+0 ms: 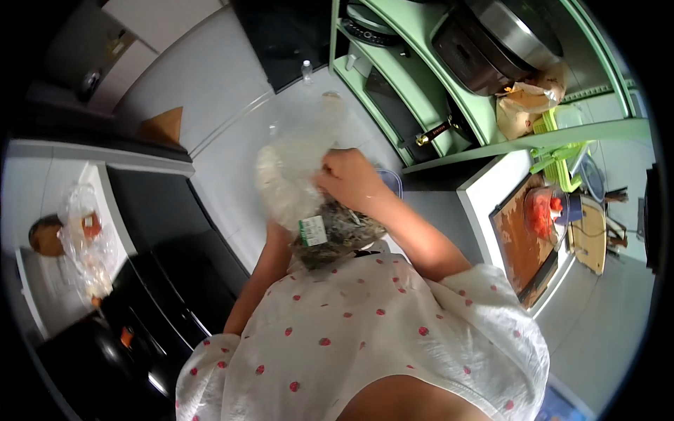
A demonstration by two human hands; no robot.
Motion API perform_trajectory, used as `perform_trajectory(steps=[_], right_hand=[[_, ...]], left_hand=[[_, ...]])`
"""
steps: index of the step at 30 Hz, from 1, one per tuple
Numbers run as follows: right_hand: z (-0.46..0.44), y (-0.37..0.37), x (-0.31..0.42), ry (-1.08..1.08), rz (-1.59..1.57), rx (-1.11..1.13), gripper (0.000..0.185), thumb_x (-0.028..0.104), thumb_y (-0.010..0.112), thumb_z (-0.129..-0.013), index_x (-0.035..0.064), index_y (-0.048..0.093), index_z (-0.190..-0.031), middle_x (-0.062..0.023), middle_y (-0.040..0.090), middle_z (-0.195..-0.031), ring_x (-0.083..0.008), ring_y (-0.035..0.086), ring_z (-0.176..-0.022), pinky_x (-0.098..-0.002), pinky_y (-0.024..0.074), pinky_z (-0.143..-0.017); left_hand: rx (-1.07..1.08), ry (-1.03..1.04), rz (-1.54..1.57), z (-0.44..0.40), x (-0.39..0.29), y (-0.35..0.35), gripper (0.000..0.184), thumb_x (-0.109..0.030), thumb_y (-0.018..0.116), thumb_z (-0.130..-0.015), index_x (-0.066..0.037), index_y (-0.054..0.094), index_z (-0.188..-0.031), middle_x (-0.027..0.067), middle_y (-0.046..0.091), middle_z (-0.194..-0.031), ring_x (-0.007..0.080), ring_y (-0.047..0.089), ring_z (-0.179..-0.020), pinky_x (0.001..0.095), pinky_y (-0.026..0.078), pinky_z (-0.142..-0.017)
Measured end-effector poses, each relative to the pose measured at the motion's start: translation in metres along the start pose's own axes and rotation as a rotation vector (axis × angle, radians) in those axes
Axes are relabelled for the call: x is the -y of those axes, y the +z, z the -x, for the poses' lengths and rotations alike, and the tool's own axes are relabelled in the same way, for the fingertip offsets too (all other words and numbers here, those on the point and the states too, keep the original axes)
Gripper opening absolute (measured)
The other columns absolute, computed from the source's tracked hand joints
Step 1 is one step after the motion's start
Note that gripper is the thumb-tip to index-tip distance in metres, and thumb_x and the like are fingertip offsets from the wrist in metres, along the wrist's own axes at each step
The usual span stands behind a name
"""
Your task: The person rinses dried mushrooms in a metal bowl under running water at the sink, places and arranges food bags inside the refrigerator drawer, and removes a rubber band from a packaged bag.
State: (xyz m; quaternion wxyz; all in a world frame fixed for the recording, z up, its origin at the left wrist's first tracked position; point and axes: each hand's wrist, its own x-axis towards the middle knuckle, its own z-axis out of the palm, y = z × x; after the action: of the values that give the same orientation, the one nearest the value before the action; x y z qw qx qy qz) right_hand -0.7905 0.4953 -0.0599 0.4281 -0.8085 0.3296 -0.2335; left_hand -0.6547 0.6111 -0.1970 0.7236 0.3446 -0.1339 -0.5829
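Note:
A clear plastic bag [298, 165] with dark, dried, leafy-looking contents in its lower part is held up in front of my body. A white and green label [313, 231] is stuck on it. My right hand [349, 179] is closed on the upper part of the bag, its fingertips slightly blurred. My left hand [278, 230] is at the bag's left side and supports it from behind. Most of its fingers are hidden by the plastic. The exact kind of the contents cannot be made out.
On the right stands a green shelf [404, 74] with a cooker [467, 52] and a paper bag [518, 116]. Beyond it, a counter carries a container of red food [542, 214]. A black-topped counter [158, 203] runs along the left. A small bottle [307, 70] stands on the floor.

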Motion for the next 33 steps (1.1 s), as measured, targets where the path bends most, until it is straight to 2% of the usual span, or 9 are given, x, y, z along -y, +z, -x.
perform_trajectory(steps=[3, 8, 12, 14, 18, 20, 21, 26, 33], right_hand=[[-0.029, 0.029, -0.004, 0.066, -0.097, -0.032, 0.022, 0.013, 0.061, -0.074, -0.0061, 0.054, -0.065, -0.0176, 0.054, -0.059, -0.0262, 0.055, -0.053, -0.0332, 0.0421, -0.051], [-0.057, 0.046, -0.011, 0.165, -0.179, -0.074, 0.017, 0.012, 0.058, -0.079, -0.0043, 0.057, -0.076, -0.0149, 0.055, -0.060, -0.0202, 0.053, -0.052, -0.0318, 0.0423, -0.051], [-0.071, 0.043, -0.032, 0.240, -0.285, -0.181, 0.015, 0.010, 0.060, -0.079, -0.0042, 0.056, -0.077, -0.0127, 0.052, -0.057, -0.0130, 0.045, -0.051, -0.0292, 0.0408, -0.049], [-0.078, 0.038, -0.049, 0.268, -0.284, -0.210, 0.016, 0.010, 0.061, -0.079, -0.0044, 0.056, -0.075, -0.0121, 0.051, -0.055, -0.0111, 0.042, -0.050, -0.0285, 0.0402, -0.049], [-0.086, 0.024, -0.084, 0.280, -0.186, -0.230, 0.019, 0.009, 0.063, -0.078, -0.0047, 0.053, -0.069, -0.0118, 0.048, -0.051, -0.0093, 0.040, -0.048, -0.0284, 0.0383, -0.045], [-0.088, 0.017, -0.102, 0.295, -0.179, -0.257, 0.021, 0.009, 0.063, -0.077, -0.0047, 0.052, -0.067, -0.0119, 0.047, -0.050, -0.0092, 0.040, -0.047, -0.0286, 0.0376, -0.044], [-0.088, 0.013, -0.113, 0.336, -0.161, -0.263, 0.023, 0.009, 0.064, -0.077, -0.0045, 0.050, -0.064, -0.0122, 0.046, -0.049, -0.0092, 0.039, -0.046, -0.0288, 0.0367, -0.043], [-0.088, 0.008, -0.158, 0.350, -0.110, -0.264, 0.025, 0.008, 0.065, -0.076, -0.0042, 0.049, -0.061, -0.0142, 0.047, -0.049, -0.0124, 0.039, -0.043, -0.0294, 0.0359, -0.042], [-0.090, 0.030, -0.200, 0.496, -0.201, -0.244, 0.011, 0.009, 0.060, -0.077, -0.0016, 0.059, -0.080, -0.0171, 0.056, -0.063, -0.0227, 0.056, -0.055, -0.0316, 0.0431, -0.054]], left_hand=[[0.136, 0.120, -0.446, -0.022, -0.033, -0.020, 0.024, -0.013, 0.050, -0.087, -0.001, 0.051, -0.107, 0.0084, 0.058, -0.095, 0.0166, 0.058, -0.082, 0.0292, 0.051, -0.070], [-0.141, 0.043, -0.262, -0.072, -0.043, -0.059, 0.026, -0.014, 0.052, -0.086, -0.001, 0.052, -0.108, 0.0066, 0.059, -0.095, 0.0136, 0.059, -0.080, 0.0262, 0.050, -0.066], [-0.057, -0.097, -0.409, -0.118, -0.028, -0.092, 0.026, -0.014, 0.053, -0.086, -0.002, 0.052, -0.109, 0.0058, 0.059, -0.095, 0.0139, 0.060, -0.078, 0.0260, 0.050, -0.065], [-0.010, -0.097, -0.633, -0.128, -0.032, -0.047, 0.031, -0.015, 0.050, -0.087, -0.004, 0.047, -0.116, 0.0069, 0.056, -0.104, 0.0142, 0.059, -0.084, 0.0261, 0.050, -0.067], [-0.131, -0.320, -0.242, -0.149, -0.004, -0.036, 0.036, -0.032, 0.038, -0.094, -0.006, 0.041, -0.118, 0.0064, 0.054, -0.101, 0.0155, 0.053, -0.094, 0.0290, 0.046, -0.082], [-0.004, -0.507, -0.096, -0.170, 0.002, -0.023, 0.060, -0.053, 0.021, -0.092, -0.008, 0.035, -0.128, 0.0079, 0.046, -0.122, 0.0189, 0.048, -0.108, 0.0350, 0.043, -0.087], [-0.146, -0.604, -0.179, -0.176, 0.008, -0.016, 0.073, -0.062, 0.010, -0.086, -0.008, 0.033, -0.130, 0.0083, 0.046, -0.123, 0.0219, 0.045, -0.112, 0.0370, 0.037, -0.095], [-0.162, -0.675, -0.197, -0.211, 0.036, -0.011, 0.071, -0.061, 0.013, -0.087, -0.008, 0.033, -0.130, 0.0095, 0.045, -0.124, 0.0231, 0.044, -0.114, 0.0374, 0.036, -0.096], [-0.171, -0.734, -0.085, -0.241, 0.078, -0.067, 0.064, -0.057, 0.023, -0.090, -0.010, 0.030, -0.132, 0.0081, 0.039, -0.130, 0.0238, 0.039, -0.119, 0.0384, 0.032, -0.100]])
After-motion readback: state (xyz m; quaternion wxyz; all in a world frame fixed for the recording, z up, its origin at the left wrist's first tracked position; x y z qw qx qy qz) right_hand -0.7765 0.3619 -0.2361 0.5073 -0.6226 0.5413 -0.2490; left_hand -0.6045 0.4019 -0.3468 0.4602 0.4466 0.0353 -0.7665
